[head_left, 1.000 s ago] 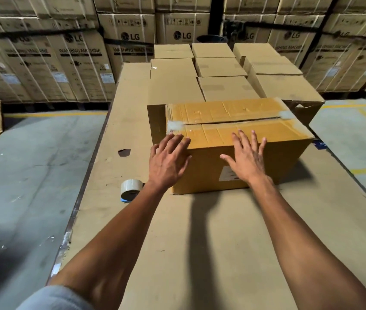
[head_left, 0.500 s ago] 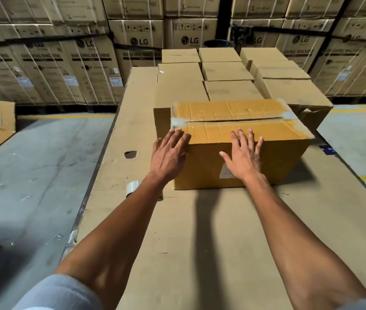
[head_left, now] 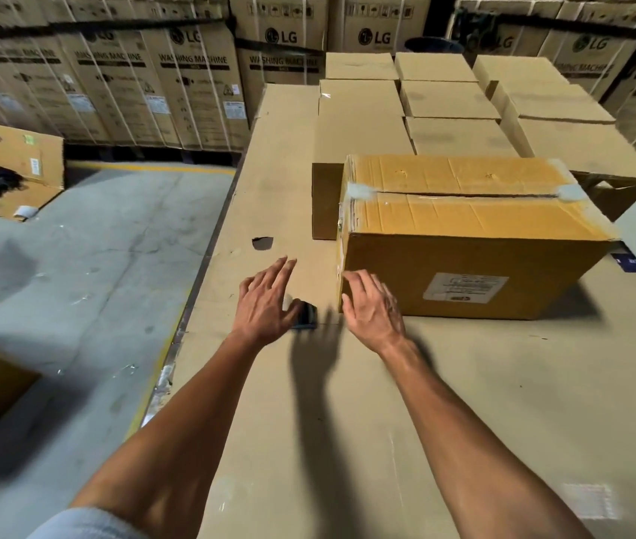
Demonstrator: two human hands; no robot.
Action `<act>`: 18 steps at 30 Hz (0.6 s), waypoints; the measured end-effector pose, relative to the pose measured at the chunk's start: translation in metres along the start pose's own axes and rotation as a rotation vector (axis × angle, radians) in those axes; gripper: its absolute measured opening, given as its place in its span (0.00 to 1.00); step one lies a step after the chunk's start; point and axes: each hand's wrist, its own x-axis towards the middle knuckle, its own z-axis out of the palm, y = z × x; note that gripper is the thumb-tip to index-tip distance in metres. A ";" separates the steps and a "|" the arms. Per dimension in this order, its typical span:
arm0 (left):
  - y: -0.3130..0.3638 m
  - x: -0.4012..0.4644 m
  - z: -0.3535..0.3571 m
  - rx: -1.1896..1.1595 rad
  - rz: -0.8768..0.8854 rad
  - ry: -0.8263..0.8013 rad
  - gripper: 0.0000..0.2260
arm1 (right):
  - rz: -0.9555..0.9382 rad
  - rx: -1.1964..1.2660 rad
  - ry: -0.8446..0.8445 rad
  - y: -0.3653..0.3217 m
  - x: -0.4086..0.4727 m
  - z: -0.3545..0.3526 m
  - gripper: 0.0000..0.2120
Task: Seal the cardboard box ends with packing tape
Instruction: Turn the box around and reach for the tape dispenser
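Both hands have come off the top of the cardboard box (head_left: 475,243) since the earlier frame and now sit lower and further left, near its left end. The left hand (head_left: 265,305) hovers over the cardboard-covered worktop (head_left: 464,402) with fingers spread and nothing in its grip. Under its palm and thumb a dark object (head_left: 305,315) peeks out; most of it is hidden and motion blur smears the rest, so whether it is the tape roll cannot be told. The right hand (head_left: 372,305) is also spread wide, its grip holding nothing; its fingertips reach the box's near-left bottom corner, though blur makes actual contact hard to judge.

The box rests on the worktop right of centre, its long side facing near, with a white label (head_left: 466,287) whose print is too small to read. The top flaps meet in a dark seam (head_left: 464,195) that shows a gap, with a pale torn patch at each end. Its left end faces mostly away from the camera, so only a narrow strip of it is visible. A smaller brown box (head_left: 326,200) stands touching its far-left side, partly hidden. Further back lie rows of closed cartons (head_left: 444,99), and beyond them stacked washing-machine cartons (head_left: 191,83), cut off at the top edge.
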 end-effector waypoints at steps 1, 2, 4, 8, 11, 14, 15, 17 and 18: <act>-0.010 -0.005 0.005 -0.002 -0.008 -0.013 0.37 | 0.016 0.039 -0.035 -0.006 0.001 0.009 0.17; -0.018 -0.008 0.010 -0.006 -0.015 -0.027 0.36 | 0.042 0.080 -0.075 -0.010 0.002 0.018 0.16; -0.029 -0.011 0.018 -0.019 -0.025 -0.055 0.35 | 0.111 0.144 -0.167 -0.014 0.005 0.036 0.15; -0.047 -0.010 0.036 -0.033 -0.044 -0.120 0.33 | 0.364 0.289 -0.382 -0.015 0.015 0.082 0.16; -0.057 -0.008 0.050 0.001 0.011 -0.161 0.35 | 0.577 0.363 -0.473 -0.014 0.020 0.109 0.17; -0.065 -0.007 0.062 -0.007 0.030 -0.169 0.35 | 0.687 0.446 -0.440 -0.019 0.024 0.124 0.16; -0.066 -0.007 0.065 -0.007 0.034 -0.168 0.35 | 0.710 0.464 -0.430 -0.020 0.027 0.127 0.15; -0.067 -0.007 0.070 -0.010 0.040 -0.148 0.34 | 0.741 0.472 -0.413 -0.021 0.033 0.132 0.13; -0.067 -0.008 0.072 -0.015 0.034 -0.136 0.33 | 0.750 0.471 -0.410 -0.023 0.035 0.134 0.11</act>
